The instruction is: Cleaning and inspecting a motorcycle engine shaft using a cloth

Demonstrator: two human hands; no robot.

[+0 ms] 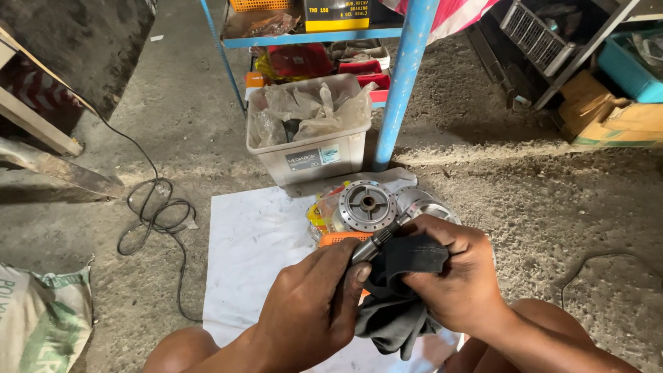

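My left hand [314, 304] grips a short metal shaft [373, 245] whose splined tip points up and away. My right hand [452, 276] holds a dark rag [397, 307] wrapped around the shaft's lower part; the rag hangs down between my hands. Just beyond the shaft's tip, a round metal wheel hub [366, 205] lies on a white sheet [252, 242] on the floor, with a second shiny round metal part [421, 202] beside it on the right. Something orange [338, 239] lies partly hidden under my hands.
A grey plastic bin [307, 148] stuffed with clear bags stands behind the sheet, beside a blue shelf post [407, 76]. A black cable [155, 214] coils on the concrete at left. A woven sack [41, 324] lies at lower left. Cardboard boxes [608, 114] sit at right.
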